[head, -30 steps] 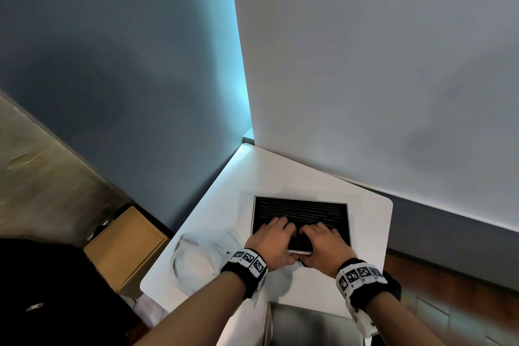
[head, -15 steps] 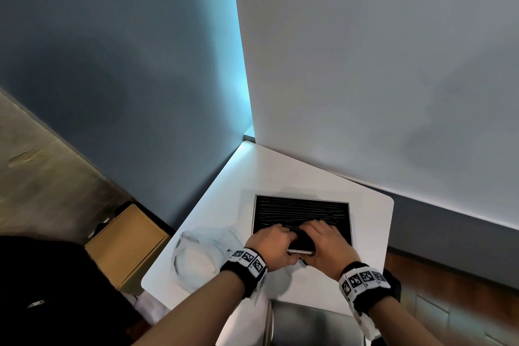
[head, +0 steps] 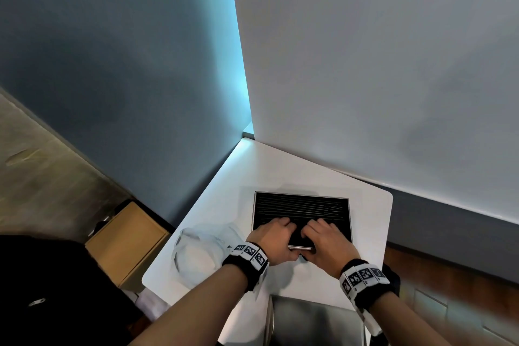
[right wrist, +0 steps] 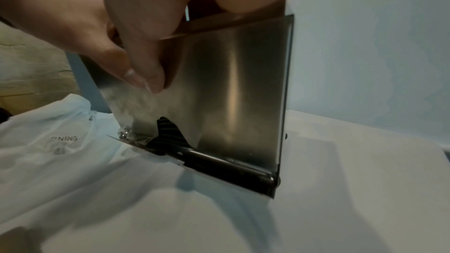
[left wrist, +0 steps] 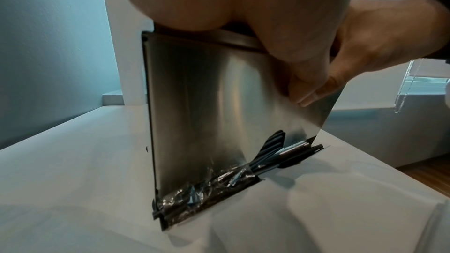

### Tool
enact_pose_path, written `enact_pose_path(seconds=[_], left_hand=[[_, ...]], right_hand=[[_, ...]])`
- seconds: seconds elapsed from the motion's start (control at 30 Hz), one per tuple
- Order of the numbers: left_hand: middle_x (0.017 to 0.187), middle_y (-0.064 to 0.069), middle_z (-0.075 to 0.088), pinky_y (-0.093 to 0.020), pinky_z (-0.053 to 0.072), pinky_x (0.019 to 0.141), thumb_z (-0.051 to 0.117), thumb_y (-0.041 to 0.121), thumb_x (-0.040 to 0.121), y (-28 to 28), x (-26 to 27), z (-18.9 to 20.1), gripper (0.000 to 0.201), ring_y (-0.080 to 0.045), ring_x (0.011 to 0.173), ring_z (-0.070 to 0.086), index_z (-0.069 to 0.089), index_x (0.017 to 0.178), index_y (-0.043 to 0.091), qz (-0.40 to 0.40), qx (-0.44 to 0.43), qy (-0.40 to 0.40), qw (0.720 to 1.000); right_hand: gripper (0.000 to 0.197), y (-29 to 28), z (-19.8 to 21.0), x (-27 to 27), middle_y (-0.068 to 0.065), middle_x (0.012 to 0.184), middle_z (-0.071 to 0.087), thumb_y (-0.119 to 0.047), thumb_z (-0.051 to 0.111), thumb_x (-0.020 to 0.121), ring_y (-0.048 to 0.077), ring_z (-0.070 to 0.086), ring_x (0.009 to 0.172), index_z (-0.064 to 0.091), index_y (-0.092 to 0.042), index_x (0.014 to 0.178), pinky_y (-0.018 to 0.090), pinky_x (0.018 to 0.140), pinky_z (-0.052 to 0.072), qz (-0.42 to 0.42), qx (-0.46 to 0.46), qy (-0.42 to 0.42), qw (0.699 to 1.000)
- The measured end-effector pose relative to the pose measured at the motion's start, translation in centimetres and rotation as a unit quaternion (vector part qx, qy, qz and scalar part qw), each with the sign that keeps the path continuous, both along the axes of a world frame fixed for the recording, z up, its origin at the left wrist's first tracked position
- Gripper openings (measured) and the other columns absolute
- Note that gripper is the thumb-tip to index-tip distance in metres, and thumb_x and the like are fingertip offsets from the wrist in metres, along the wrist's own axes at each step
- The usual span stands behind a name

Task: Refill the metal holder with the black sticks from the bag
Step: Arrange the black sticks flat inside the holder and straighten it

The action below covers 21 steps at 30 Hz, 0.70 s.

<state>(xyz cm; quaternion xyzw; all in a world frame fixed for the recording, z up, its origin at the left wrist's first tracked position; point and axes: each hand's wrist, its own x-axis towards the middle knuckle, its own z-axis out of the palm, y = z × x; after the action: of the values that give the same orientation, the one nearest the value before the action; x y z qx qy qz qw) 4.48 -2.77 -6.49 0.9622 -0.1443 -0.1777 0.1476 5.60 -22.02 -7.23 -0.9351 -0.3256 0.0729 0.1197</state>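
The metal holder [head: 302, 194] stands on the white table [head: 280, 166], its open top packed with black sticks [head: 302, 206]. My left hand [head: 273, 236] and right hand [head: 323, 239] sit side by side at its near rim. Their fingers curl over the sticks and their thumbs press the front wall. In the wrist views the steel front [left wrist: 207, 103] [right wrist: 231, 93] shows a slot at the bottom, where sticks [left wrist: 272, 153] [right wrist: 170, 134] poke out, some in clear wrap. The clear bag [head: 199, 250] [right wrist: 48, 141] lies flat left of the holder.
Two walls meet in a corner close behind the table. A cardboard box [head: 126, 241] sits on the floor to the left. A grey chair [head: 309, 320] stands at the table's near edge, below my arms.
My fingers drew back toward the holder's near rim, then stretched forward over the sticks again. The holder and the bag have not moved.
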Motion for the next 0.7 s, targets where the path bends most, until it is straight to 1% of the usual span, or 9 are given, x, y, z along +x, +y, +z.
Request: enact_pose_path(seconds=[0.1, 0.2, 0.27, 0.33, 0.4, 0.57, 0.63, 0.7], left_hand=[[0.12, 0.0, 0.053, -0.041, 0.051, 0.092, 0.067, 0.05, 0.08, 0.0, 0.0, -0.1, 0.05, -0.024, 0.115, 0.054, 0.055, 0.119, 0.02, 0.0, 0.001, 0.001, 1.0], [0.12, 0.0, 0.052, -0.04, 0.05, 0.09, 0.066, 0.05, 0.081, 0.0, 0.0, 0.0, 0.048, -0.024, 0.112, 0.056, 0.054, 0.118, 0.021, 0.002, 0.001, -0.004, 1.0], [0.116, 0.001, 0.056, -0.039, 0.051, 0.086, 0.065, 0.051, 0.081, 0.1, -0.1, 0.2, 0.042, -0.025, 0.107, 0.06, 0.052, 0.112, 0.024, 0.007, -0.007, -0.002, 1.0], [0.111, 0.002, 0.063, -0.038, 0.054, 0.082, 0.063, 0.051, 0.081, 0.1, -0.2, 0.4, 0.036, -0.027, 0.101, 0.064, 0.051, 0.104, 0.027, 0.011, -0.008, 0.008, 1.0], [0.108, 0.003, 0.066, -0.039, 0.055, 0.081, 0.061, 0.052, 0.081, 0.1, -0.3, 0.6, 0.032, -0.029, 0.098, 0.066, 0.053, 0.102, 0.029, 0.011, -0.003, 0.013, 1.0], [0.111, 0.002, 0.068, -0.038, 0.056, 0.084, 0.058, 0.054, 0.082, -0.1, -0.3, 0.8, 0.037, -0.031, 0.1, 0.067, 0.061, 0.11, 0.031, 0.007, 0.02, 0.03, 0.999], [0.112, 0.001, 0.068, -0.039, 0.056, 0.084, 0.058, 0.054, 0.082, -0.2, -0.3, 0.8, 0.04, -0.032, 0.101, 0.067, 0.062, 0.114, 0.031, 0.009, 0.027, 0.035, 0.999], [0.115, 0.0, 0.068, -0.039, 0.056, 0.084, 0.059, 0.054, 0.082, -0.2, -0.3, 0.9, 0.042, -0.032, 0.102, 0.067, 0.062, 0.116, 0.03, 0.011, 0.029, 0.035, 0.999]], right_hand=[[0.024, 0.2, 0.4, 0.1, -0.012, 0.095, 0.057, -0.042, 0.059, 0.079, 0.013, 0.052, 0.097, 0.051, -0.03, 0.097, 0.03, 0.07, 0.046, -0.001, -0.029, 0.036, 0.999], [0.025, 0.3, 0.5, 0.3, -0.012, 0.094, 0.06, -0.041, 0.059, 0.078, 0.013, 0.052, 0.1, 0.048, -0.031, 0.098, 0.032, 0.07, 0.048, -0.008, -0.043, 0.046, 0.998], [0.028, 0.3, 0.4, 0.4, -0.011, 0.096, 0.063, -0.041, 0.06, 0.077, 0.014, 0.052, 0.103, 0.049, -0.03, 0.1, 0.035, 0.073, 0.048, -0.016, -0.049, 0.058, 0.997], [0.03, 0.4, 0.4, 0.5, -0.011, 0.1, 0.063, -0.041, 0.06, 0.077, 0.015, 0.05, 0.105, 0.048, -0.03, 0.103, 0.036, 0.079, 0.047, -0.024, -0.055, 0.066, 0.996], [0.031, 0.4, 0.4, 0.6, -0.011, 0.103, 0.063, -0.041, 0.059, 0.078, 0.015, 0.049, 0.108, 0.047, -0.031, 0.105, 0.038, 0.084, 0.046, -0.027, -0.059, 0.072, 0.995], [0.035, 0.4, 0.6, 0.5, -0.011, 0.108, 0.063, -0.04, 0.061, 0.077, 0.016, 0.048, 0.112, 0.047, -0.032, 0.108, 0.041, 0.09, 0.044, -0.035, -0.053, 0.082, 0.995], [0.036, 0.4, 0.8, 0.5, -0.012, 0.112, 0.061, -0.041, 0.062, 0.077, 0.015, 0.048, 0.113, 0.047, -0.033, 0.109, 0.042, 0.093, 0.042, -0.036, -0.049, 0.087, 0.994], [0.036, 0.3, 0.8, 0.5, -0.014, 0.113, 0.057, -0.042, 0.064, 0.077, 0.013, 0.047, 0.113, 0.049, -0.033, 0.108, 0.04, 0.093, 0.041, -0.036, -0.038, 0.084, 0.995]])
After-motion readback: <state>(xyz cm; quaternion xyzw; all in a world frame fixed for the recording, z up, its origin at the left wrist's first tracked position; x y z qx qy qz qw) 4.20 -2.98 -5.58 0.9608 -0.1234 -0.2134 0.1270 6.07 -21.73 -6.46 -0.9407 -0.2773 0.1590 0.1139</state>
